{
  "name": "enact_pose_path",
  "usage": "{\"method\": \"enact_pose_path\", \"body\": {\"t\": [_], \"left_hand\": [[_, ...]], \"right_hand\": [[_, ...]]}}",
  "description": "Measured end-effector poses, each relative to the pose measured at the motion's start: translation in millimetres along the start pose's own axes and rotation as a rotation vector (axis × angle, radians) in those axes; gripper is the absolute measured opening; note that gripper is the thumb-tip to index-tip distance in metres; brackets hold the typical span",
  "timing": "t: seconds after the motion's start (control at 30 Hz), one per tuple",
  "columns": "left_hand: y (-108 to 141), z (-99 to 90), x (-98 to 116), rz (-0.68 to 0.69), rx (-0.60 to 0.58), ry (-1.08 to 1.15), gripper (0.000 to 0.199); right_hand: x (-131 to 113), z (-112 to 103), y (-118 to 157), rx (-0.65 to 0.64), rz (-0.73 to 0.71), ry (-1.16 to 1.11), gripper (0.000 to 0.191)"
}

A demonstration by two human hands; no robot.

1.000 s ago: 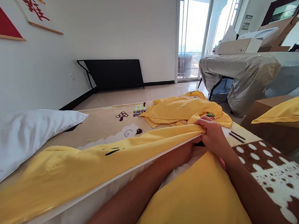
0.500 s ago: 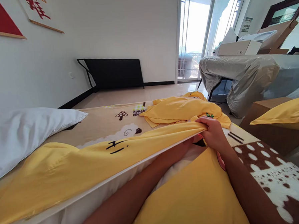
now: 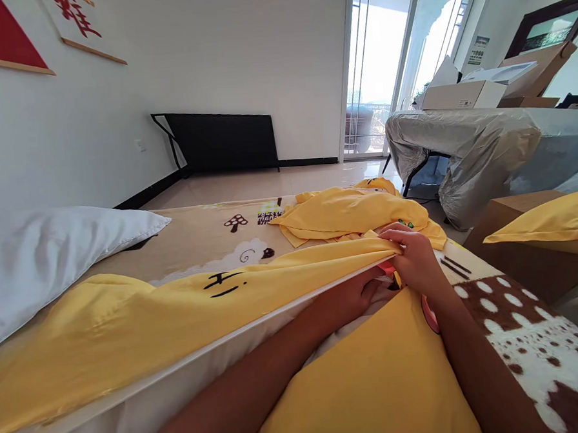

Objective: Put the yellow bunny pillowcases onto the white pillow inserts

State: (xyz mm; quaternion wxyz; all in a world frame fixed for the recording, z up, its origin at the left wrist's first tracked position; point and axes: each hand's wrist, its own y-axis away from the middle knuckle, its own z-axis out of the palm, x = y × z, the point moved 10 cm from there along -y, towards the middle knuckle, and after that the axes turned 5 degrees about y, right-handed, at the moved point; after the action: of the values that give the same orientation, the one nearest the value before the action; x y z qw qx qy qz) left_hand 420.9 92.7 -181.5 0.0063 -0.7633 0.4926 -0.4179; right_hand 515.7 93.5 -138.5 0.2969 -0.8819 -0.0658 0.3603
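Note:
A yellow fabric cover [image 3: 144, 321] with a black drawn face and a white edge stretches across the bed, its mouth held apart. At the cover's right end my right hand [image 3: 414, 258] pinches the edge between thumb and fingers. Inside the opening, my left hand [image 3: 358, 293] lies against the whitish inner cloth near the right corner; its fingers are bent and mostly hidden, so what they hold cannot be made out. More yellow fabric [image 3: 375, 373] covers the near side, beneath and between my forearms.
A white pillow [image 3: 68, 254] lies at the left. Crumpled yellow cloth [image 3: 356, 206] rests on the patterned blanket [image 3: 522, 333] beyond my hands. At the right are a brown box [image 3: 493, 231] with a yellow pillow [image 3: 555, 219] on it and a plastic-covered table [image 3: 468, 129].
My left hand has drawn back a little to the left inside the cover, so more of its back and thumb shows. My right hand keeps its pinch, nearly unmoved.

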Motion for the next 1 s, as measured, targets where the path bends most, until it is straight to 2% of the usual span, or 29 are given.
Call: {"method": "enact_pose_path", "body": {"t": [0.17,0.27,0.47,0.8,1.0], "left_hand": [[4.3,-4.2,-9.3,-0.087,0.112,-0.045,0.039],[4.9,-4.9,-12.2,-0.117,0.138,-0.072,0.041],[1.9,-4.2,-9.5,-0.093,0.123,-0.082,0.041],[-2.9,-1.3,-15.3,-0.225,0.052,-0.075,0.038],[-3.7,1.0,-11.9,-0.127,0.033,-0.032,0.038]], "right_hand": [[-2.3,0.8,1.4,-0.046,0.043,0.098,0.034],[-2.6,3.6,1.5,-0.082,0.044,0.121,0.028],[-1.6,6.5,1.0,-0.115,0.03,0.159,0.017],[4.8,18.1,0.5,-0.217,0.043,0.11,0.014],[3.3,15.6,-0.3,-0.168,0.028,0.131,0.017]]}}
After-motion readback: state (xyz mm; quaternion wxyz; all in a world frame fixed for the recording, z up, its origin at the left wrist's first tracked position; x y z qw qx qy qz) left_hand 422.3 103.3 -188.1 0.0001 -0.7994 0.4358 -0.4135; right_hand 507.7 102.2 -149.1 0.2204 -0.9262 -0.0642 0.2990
